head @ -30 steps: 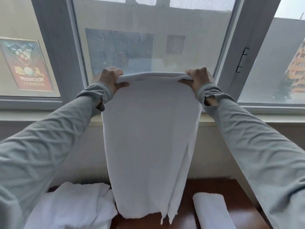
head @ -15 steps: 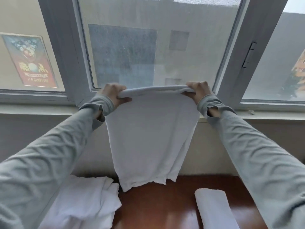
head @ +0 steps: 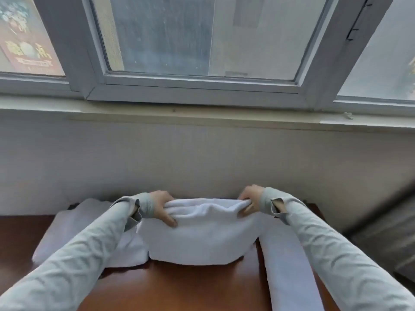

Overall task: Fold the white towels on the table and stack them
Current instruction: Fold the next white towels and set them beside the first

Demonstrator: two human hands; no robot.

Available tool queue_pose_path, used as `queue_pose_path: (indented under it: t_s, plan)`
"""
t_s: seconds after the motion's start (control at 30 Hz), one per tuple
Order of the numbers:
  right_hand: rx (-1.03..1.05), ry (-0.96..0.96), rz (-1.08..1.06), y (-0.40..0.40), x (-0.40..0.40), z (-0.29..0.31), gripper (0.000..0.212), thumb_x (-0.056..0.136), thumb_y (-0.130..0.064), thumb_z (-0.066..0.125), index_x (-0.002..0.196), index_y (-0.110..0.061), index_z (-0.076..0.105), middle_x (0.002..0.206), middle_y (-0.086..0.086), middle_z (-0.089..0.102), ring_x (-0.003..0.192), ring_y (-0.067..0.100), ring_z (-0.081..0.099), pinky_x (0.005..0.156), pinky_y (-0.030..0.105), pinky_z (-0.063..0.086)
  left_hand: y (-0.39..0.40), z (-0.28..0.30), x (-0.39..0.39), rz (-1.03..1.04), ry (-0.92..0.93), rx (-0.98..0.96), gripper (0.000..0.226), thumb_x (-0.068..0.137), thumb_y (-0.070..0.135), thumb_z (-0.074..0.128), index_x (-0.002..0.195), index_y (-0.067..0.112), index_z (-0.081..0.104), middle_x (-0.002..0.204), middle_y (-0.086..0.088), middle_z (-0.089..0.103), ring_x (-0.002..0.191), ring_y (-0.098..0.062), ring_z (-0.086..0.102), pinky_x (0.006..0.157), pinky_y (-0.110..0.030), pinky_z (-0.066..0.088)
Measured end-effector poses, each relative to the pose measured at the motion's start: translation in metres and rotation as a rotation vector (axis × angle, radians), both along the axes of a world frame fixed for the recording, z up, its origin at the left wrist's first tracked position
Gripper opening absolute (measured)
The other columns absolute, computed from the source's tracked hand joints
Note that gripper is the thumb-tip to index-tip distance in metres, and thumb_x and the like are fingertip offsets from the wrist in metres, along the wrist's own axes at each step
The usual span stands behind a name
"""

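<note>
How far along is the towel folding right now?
Done: one folded towel lies at the right of the table. In hand: the left hand and right hand each grip a far corner of the middle towel, which lies partly folded on the wood. Left: the rumpled towel pile under the left sleeve looks unfolded, and nothing is stacked.

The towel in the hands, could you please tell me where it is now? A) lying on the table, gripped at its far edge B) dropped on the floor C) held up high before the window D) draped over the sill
A: the towel lies on the table, both hands gripping its far edge.
</note>
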State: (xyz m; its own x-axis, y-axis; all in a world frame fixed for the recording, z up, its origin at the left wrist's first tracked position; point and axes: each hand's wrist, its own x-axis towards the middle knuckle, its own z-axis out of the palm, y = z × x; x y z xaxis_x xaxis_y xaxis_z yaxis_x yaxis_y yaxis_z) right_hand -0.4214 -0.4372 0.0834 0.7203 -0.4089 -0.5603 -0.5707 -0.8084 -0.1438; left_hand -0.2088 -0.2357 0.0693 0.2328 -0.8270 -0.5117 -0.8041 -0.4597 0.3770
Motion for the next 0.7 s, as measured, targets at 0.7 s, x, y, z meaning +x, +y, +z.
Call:
queue_pose_path:
  t_s: [0.7]
  plan:
    - [0.228, 0.276, -0.006, 0.069, -0.028, -0.175, 0.048, 0.076, -0.022, 0.072, 0.119, -0.015, 0.052, 0.119, 0.004, 0.056, 0.104, 0.025, 0.056, 0.087, 0.032, 0.045, 0.046, -0.156, -0.064, 0.110, 0.355, 0.202, 0.045, 0.071, 0.059, 0.050, 0.100, 0.027, 0.064, 0.093, 0.005, 0.061, 0.091, -0.015, 0.057, 0.080, -0.022, 0.043]
